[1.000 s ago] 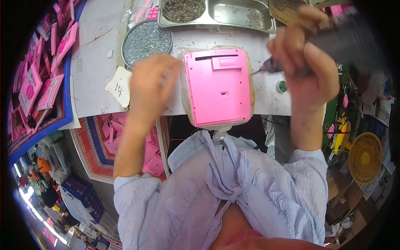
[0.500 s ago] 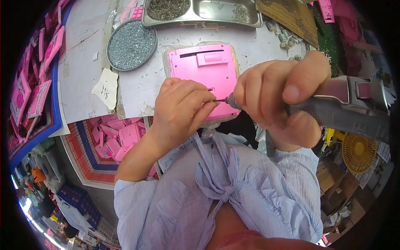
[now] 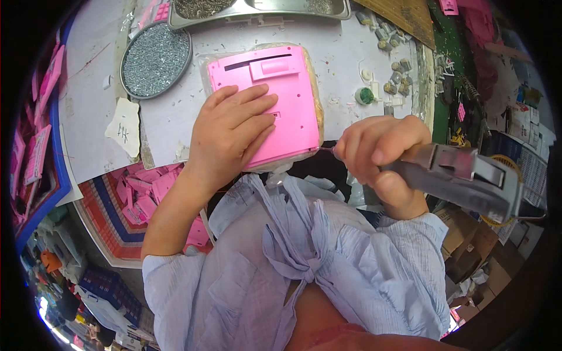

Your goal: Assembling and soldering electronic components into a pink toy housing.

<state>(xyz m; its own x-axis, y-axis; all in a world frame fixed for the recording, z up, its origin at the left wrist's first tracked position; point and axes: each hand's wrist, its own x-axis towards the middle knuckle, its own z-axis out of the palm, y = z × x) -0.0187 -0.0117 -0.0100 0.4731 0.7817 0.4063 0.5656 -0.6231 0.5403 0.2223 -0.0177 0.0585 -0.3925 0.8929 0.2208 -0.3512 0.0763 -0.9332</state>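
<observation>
A pink plastic casing (image 3: 293,131) lies on a wrapped pad on the table in front of me, with a slot, a raised panel and small screw holes on its upper face. My left hand (image 3: 228,128) rests flat over its left part, fingers stretched out and holding nothing. My right hand (image 3: 383,155) is wrapped round a dark grey electric screwdriver (image 3: 451,184). The thin bit points left and meets the casing at its near right corner. Whether a screw sits at the tip is too small to tell.
A round dish of small silver screws (image 3: 155,61) stands at the far left, beside a metal tray (image 3: 257,17). Torn white paper (image 3: 124,126) lies nearer. Small blocky parts (image 3: 401,79) and a green-topped pot (image 3: 364,96) are right. Pink parts (image 3: 143,193) fill a bin below the table edge.
My left hand has gone from pinching at the screwdriver tip to lying flat on the casing. The screwdriver has moved to the casing's near right corner. My view has shifted slightly.
</observation>
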